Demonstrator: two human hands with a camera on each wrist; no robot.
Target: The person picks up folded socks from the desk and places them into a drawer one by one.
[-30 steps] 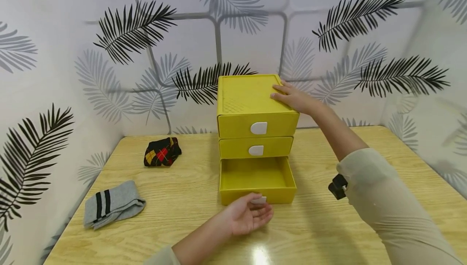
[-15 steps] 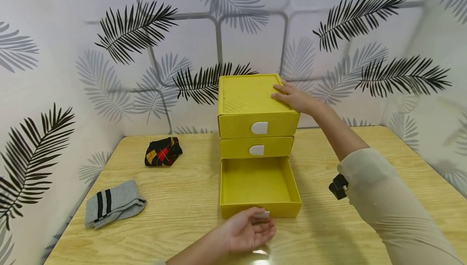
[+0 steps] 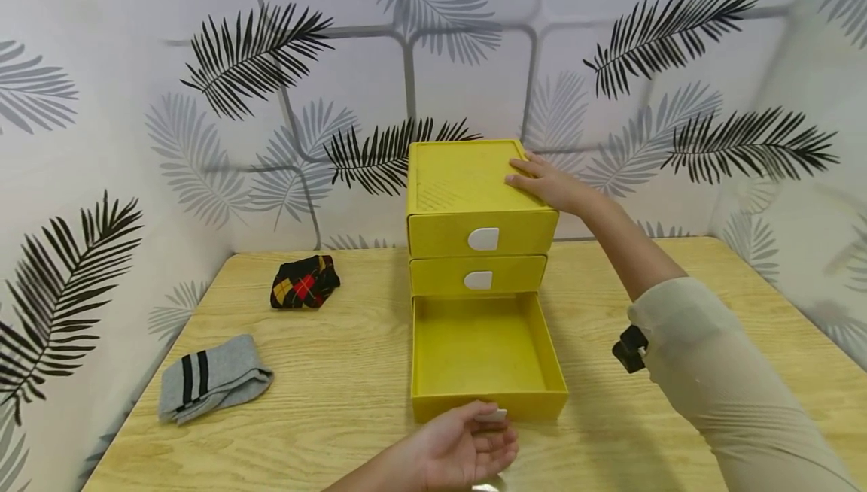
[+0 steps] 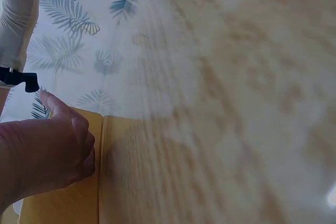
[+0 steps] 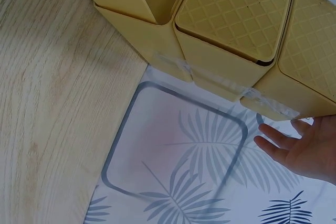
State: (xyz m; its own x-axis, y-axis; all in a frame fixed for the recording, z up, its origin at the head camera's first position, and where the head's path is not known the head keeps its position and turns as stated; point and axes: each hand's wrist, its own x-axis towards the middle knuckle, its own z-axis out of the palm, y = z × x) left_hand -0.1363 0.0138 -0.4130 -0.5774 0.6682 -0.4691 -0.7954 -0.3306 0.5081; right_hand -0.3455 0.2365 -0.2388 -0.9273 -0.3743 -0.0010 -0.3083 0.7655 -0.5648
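A yellow three-drawer unit [image 3: 460, 176] stands on the table. Its bottom drawer [image 3: 535, 406] is pulled far out, and nothing lies inside it. At that drawer's front, my left hand [image 3: 463, 447] pinches the white tab handle [image 3: 494, 416], palm turned up, thumb on top. My right hand [image 3: 552, 185] rests on the unit's top right edge with the fingers spread over it. In the right wrist view, the right hand [image 5: 310, 150] shows beside the unit's side wall. The upper two drawers, with white tabs of their own, are shut.
To the left on the wooden table [image 3: 339, 372] lie a folded grey sock [image 3: 217, 379] with black stripes and a dark argyle sock [image 3: 305, 281]. A leaf-patterned wall covering [image 3: 474, 86] rises close behind the unit. Clear tape [image 5: 226, 80] runs along the unit's side.
The bottom drawer has slid further out toward me, with my left hand moving along on its tab. My right hand has stayed on top of the unit.
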